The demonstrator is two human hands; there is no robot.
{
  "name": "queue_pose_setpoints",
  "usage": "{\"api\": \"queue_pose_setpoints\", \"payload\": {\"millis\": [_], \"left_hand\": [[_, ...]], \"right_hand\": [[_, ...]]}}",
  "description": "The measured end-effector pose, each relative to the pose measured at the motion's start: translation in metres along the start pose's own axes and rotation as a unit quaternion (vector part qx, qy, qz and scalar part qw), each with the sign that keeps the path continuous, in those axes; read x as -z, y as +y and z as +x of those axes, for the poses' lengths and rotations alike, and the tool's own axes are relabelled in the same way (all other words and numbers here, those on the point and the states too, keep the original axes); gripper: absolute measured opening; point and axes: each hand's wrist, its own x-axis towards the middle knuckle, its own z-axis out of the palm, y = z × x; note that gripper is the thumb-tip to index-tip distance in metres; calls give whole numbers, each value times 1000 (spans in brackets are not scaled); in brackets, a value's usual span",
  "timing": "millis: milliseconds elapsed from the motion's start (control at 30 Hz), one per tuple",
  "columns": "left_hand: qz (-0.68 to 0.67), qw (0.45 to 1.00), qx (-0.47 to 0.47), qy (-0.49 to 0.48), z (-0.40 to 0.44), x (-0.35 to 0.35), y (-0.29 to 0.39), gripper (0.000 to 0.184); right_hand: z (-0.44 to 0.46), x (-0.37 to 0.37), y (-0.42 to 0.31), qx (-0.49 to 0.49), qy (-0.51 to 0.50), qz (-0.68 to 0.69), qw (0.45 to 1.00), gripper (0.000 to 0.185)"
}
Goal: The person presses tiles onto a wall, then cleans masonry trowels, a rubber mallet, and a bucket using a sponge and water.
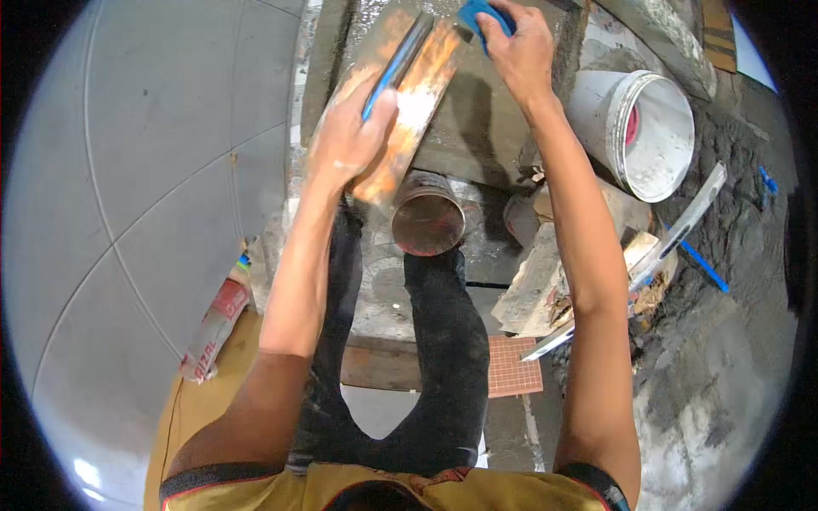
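My left hand (348,140) is wrapped round the blue-and-black handle of a finishing trowel (426,98), a long shiny rectangular blade. The blade is tilted over the wet grey cement surface (486,119); whether it touches that surface I cannot tell. Pinched in my right hand (521,51) is a blue sponge (487,19), close to the far right corner of the blade. Just below the trowel, between my legs, stands a round metal can (429,223) with a dark inside.
To the right a white bucket (656,140) leans with its mouth toward me. Below it lie a torn paper bag (541,277), a long metal level (677,226) and a blue stick (705,266). A pinkish tile (515,366) is near my leg. Leftward are a plastic bottle (217,324) and a grey tiled wall (170,111).
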Motion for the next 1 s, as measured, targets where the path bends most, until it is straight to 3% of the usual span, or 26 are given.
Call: {"api": "queue_pose_setpoints", "payload": {"millis": [33,167,267,367,400,433,467,500,533,567,600,633,667,700,733,800,900,933,967,1000], "left_hand": [[-17,1000,-1,17,7,-5,9,45],[-10,1000,9,18,58,-31,62,42],[-40,980,-142,131,111,-61,73,39],[-23,958,-223,176,135,-79,68,38],[-16,947,-252,197,142,-79,69,38],[-53,963,-189,185,142,-80,68,41],[-32,931,-259,256,172,-84,41,44],[-80,944,-231,223,173,-72,47,44],[-124,954,-199,186,164,-61,51,44],[-165,951,-207,163,163,-54,40,43],[-201,946,-215,135,161,-56,28,42],[-203,947,-211,136,149,-59,24,42],[-203,946,-210,138,136,-57,24,42],[-271,935,-198,115,121,-58,31,40],[-336,921,-178,88,105,-63,36,39],[-381,908,-158,68,91,-64,39,37],[-397,902,-156,69,84,-61,30,37],[-446,876,-173,65,101,-68,10,35],[-447,876,-162,80,105,-64,6,39],[-424,881,-187,93,116,-61,-8,41]], "right_hand": [[0,-3,11,138,-27,-104,985,32],[-25,-16,-28,40,24,-42,998,20],[-62,-9,-43,36,39,-18,998,17],[-90,-5,-44,25,-10,16,1000,8],[-93,1,-41,-17,-129,3,991,8],[-97,13,-40,-62,-241,-12,969,8],[-99,27,-35,-110,-345,-31,932,9],[-98,40,-25,-69,-276,4,959,10],[-72,71,-34,-76,-211,-33,974,13],[-45,93,-34,-109,-82,-18,991,22],[-13,109,-27,-140,33,104,984,34],[21,128,-35,-84,63,134,985,43],[53,127,-25,-4,122,140,983,44],[74,122,-25,15,159,141,977,40],[88,116,-29,-5,136,159,978,22],[93,85,-11,30,87,168,982,27],[28,55,-36,-22,48,183,982,33],[5,44,-36,-39,32,193,980,35],[-26,32,-41,-58,11,190,980,29],[-57,25,-40,-74,-67,143,985,28]]}}
